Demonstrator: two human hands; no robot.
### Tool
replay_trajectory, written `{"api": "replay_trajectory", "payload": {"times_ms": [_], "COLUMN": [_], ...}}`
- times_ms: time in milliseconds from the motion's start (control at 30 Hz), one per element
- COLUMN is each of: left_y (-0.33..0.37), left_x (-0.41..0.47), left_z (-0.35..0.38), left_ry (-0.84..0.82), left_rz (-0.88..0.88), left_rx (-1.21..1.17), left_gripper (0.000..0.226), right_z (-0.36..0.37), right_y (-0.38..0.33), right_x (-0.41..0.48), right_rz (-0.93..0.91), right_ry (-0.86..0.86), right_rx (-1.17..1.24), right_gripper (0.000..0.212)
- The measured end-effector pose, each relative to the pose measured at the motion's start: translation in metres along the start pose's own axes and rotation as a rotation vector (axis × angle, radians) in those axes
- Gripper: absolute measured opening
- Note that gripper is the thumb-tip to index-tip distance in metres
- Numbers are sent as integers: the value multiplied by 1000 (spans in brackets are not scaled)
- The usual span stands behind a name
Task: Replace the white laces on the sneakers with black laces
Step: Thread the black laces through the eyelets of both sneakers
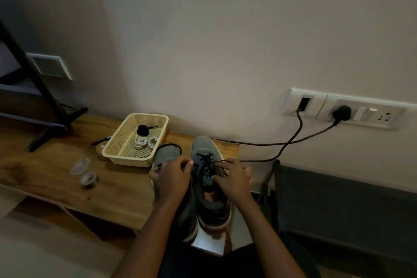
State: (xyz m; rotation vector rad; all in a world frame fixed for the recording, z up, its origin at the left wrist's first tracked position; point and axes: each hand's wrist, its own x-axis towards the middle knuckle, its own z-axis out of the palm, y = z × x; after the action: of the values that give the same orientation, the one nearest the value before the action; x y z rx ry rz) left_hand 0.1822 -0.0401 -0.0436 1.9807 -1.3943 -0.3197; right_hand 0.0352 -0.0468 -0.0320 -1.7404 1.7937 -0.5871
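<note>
Two sneakers lie side by side at the right end of the table (67, 165), toes toward the wall. On the right sneaker (203, 144) the black lace (204, 160) is already crossed through several holes. Your left hand (173, 178) pinches one part of this lace and your right hand (234, 180) pinches the other, both with curled fingers.

If you pull one side harder, I think the ends will come out unequal, or the short end can slip out of its hole. A strong pull may also drag the sneaker, which lies near the table edge. The left sneaker (165, 153) is mostly hidden under your left hand, so I cannot tell its lacing. The white laces (145, 142) lie coiled in the basket (135, 160), far left.
</note>
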Motion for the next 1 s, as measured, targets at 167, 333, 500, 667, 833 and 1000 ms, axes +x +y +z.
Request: {"api": "replay_trajectory", "payload": {"times_ms": [167, 333, 500, 667, 833, 1000], "left_y": [5, 0, 3, -2, 8, 8], "left_x": [-4, -1, 3, 5, -5, -3], "left_z": [-1, -2, -8, -13, -9, -11], "left_ry": [-87, -170, -48, 114, -11, -155], "left_rz": [67, 25, -6, -12, 66, 89], "left_rx": [118, 161, 16, -185, 120, 290], "left_gripper": [21, 18, 18, 18, 14, 19], "right_z": [9, 13, 12, 8, 11, 11], "right_y": [-7, -8, -5, -5, -8, -9], "right_x": [4, 6, 7, 9, 8, 8], "right_rz": [-41, -38, -7, 15, 28, 36], "right_ry": [31, 131, 143, 128, 113, 119], "right_rx": [-27, -114, -165, -151, -132, -138], "right_gripper": [31, 28, 24, 21, 20, 20]}}
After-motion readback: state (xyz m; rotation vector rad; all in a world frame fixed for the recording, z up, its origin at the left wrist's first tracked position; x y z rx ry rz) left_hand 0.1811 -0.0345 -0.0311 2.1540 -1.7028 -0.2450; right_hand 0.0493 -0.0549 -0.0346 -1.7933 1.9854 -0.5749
